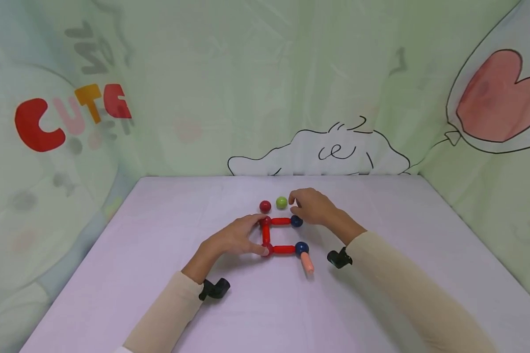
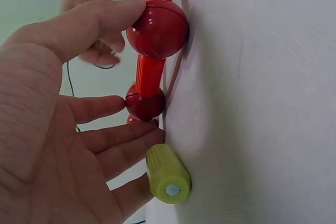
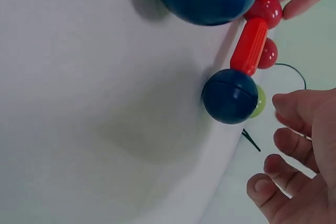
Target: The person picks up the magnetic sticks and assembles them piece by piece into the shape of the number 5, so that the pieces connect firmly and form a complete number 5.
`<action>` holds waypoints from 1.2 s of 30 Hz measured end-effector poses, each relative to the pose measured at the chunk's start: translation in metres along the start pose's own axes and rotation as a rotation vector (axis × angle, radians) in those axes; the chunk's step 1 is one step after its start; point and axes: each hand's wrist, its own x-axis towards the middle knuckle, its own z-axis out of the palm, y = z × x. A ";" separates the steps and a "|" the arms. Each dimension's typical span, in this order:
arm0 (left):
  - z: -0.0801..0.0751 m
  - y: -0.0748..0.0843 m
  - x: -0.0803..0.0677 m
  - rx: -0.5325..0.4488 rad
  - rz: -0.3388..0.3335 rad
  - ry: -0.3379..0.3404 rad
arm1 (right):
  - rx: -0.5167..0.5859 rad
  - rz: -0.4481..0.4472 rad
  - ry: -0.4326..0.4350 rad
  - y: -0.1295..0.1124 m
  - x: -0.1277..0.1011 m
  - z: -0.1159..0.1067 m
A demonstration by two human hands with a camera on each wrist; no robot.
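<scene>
A three-sided frame of red magnetic rods (image 1: 284, 249) and balls lies on the table. Its left side has a near red ball (image 2: 158, 28) and a far red ball (image 2: 145, 102). My left hand (image 1: 236, 236) holds this side, thumb on the near ball, fingertips at the far one. On the right are a near blue ball (image 1: 302, 248), with a peach rod (image 1: 307, 264) at it, and a far blue ball (image 3: 230, 96). Close beside the far one hovers my right hand (image 1: 312, 206), fingers loosely bent, nothing visible in them.
Behind the frame sit a loose red ball (image 1: 265, 206) and a green ball (image 1: 281, 202). A yellow-green rod (image 2: 168, 174) with a metal tip lies by my left fingers, hidden in the head view. Printed cloth (image 1: 194, 98) walls the table's back and sides.
</scene>
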 end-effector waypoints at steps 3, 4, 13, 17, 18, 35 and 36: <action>-0.002 0.004 -0.002 0.021 -0.011 0.002 | -0.019 -0.032 0.039 -0.005 0.008 0.000; -0.002 0.005 -0.003 0.026 -0.011 0.003 | -0.021 -0.041 0.049 -0.007 0.010 0.000; -0.002 0.009 -0.004 0.073 0.046 0.009 | -0.122 -0.120 0.028 -0.027 0.030 0.005; -0.001 0.009 -0.004 0.066 0.080 0.010 | -0.151 -0.129 -0.030 -0.036 0.032 0.008; -0.001 0.009 -0.004 0.066 0.086 0.010 | -0.161 -0.133 -0.043 -0.038 0.032 0.008; -0.003 0.008 -0.006 0.051 0.116 -0.012 | -0.128 -0.125 -0.102 -0.042 0.031 0.020; -0.003 0.008 -0.006 0.050 0.115 -0.013 | -0.128 -0.124 -0.104 -0.041 0.031 0.020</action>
